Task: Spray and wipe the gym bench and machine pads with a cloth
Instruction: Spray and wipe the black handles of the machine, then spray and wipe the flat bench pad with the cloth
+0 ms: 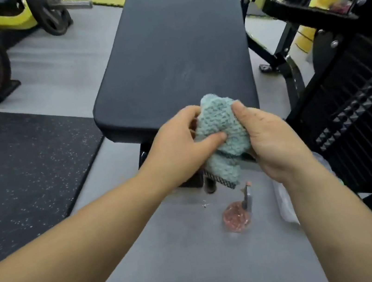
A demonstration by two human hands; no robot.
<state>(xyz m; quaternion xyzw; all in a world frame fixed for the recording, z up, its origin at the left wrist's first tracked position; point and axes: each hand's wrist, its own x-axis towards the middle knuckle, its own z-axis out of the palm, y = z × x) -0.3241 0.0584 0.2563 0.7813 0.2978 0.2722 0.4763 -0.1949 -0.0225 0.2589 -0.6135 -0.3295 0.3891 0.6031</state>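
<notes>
Bridging left hand [176, 150], right hand [275, 142]: cloth [217, 121]

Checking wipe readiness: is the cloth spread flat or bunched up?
Bunched. The cloth is crumpled between left hand and right hand, both gripping it, one corner hanging down.

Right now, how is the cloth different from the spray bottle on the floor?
The cloth is up in the air, gripped by the left hand and right hand; the spray bottle stands on the grey floor, untouched. The cloth is blue-green, fuzzy and bunched; the spray bottle looks clear and pinkish. Both are near the bench end.
</notes>
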